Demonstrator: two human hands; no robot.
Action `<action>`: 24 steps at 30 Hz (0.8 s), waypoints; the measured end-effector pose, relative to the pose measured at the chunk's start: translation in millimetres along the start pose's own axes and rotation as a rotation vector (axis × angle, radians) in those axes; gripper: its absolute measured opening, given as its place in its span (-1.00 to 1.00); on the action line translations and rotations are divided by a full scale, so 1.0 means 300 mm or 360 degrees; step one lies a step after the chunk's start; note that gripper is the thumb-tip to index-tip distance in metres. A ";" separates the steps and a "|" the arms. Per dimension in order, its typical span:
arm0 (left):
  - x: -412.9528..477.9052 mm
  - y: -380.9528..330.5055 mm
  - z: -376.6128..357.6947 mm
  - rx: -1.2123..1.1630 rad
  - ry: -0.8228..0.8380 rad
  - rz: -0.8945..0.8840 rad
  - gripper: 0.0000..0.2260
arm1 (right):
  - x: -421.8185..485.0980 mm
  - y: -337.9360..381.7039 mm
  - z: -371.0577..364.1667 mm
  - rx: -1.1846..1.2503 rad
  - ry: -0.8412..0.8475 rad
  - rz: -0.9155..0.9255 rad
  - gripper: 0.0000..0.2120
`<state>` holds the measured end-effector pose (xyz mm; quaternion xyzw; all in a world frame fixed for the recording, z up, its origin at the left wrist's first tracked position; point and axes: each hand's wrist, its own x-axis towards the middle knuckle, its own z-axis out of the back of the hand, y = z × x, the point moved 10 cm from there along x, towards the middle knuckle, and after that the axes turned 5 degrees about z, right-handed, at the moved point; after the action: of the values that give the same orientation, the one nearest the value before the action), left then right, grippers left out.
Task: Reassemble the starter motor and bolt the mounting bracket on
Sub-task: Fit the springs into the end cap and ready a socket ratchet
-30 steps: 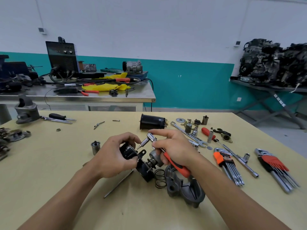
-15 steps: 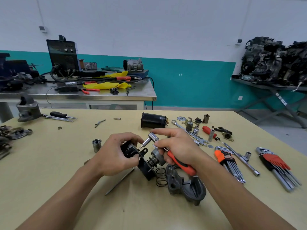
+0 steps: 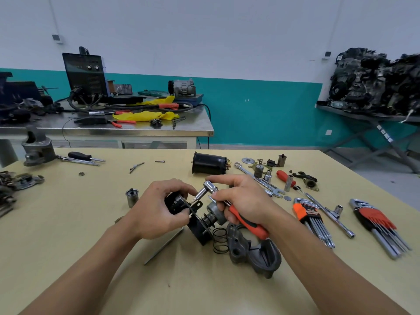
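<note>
Hands meet over the middle of the pale yellow wooden surface, both busy with the half-built black starter motor. The left hand is curled round the motor's black cylindrical end, fingers and thumb wrapped about it, and holds it tilted. The right hand grips a chrome ratchet wrench with an orange-red handle. Its index finger lies straight over the ratchet head and the other fingers close on the shaft and handle. A slim bit runs down from the head to a small black tab on the motor's flat plate; I cannot tell whether it sits in a fastener.

A grey metal drive gear sticks out of the plate toward the right hand. Just beside it on the surface lie a dark wire coil spring and a grey cast-metal housing, the spring touching the housing. A thin steel rod lies under the left wrist. A small silver cylinder stands to the left of the hands, and a black cylindrical casing lies on its side behind them.

Off to the right lie a long chrome spanner, a set of hex keys in an orange holder and another in a red holder.
</note>
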<state>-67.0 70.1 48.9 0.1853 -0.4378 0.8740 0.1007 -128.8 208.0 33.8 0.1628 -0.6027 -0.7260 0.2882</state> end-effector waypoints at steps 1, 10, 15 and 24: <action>0.000 -0.001 0.001 0.0014 -0.0005 -0.0004 -0.71 | 0.000 -0.001 -0.002 0.0007 -0.0004 -0.0002 -0.59; 0.006 -0.015 0.009 0.0199 -0.0084 -0.0067 -0.85 | -0.015 0.011 -0.007 -0.0001 -0.0002 -0.0071 -0.61; 0.004 -0.064 -0.002 0.0432 -0.0045 -0.0182 -0.77 | -0.014 0.031 0.000 -0.0137 0.0082 -0.0186 -0.70; 0.006 -0.072 -0.001 0.0498 -0.0064 -0.0197 -0.72 | -0.016 0.059 -0.031 -0.0312 0.0153 -0.0211 -0.88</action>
<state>-61.4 83.2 65.2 0.2428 -0.2861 0.9197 0.1154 -115.9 201.8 48.3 0.2080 -0.5022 -0.7904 0.2826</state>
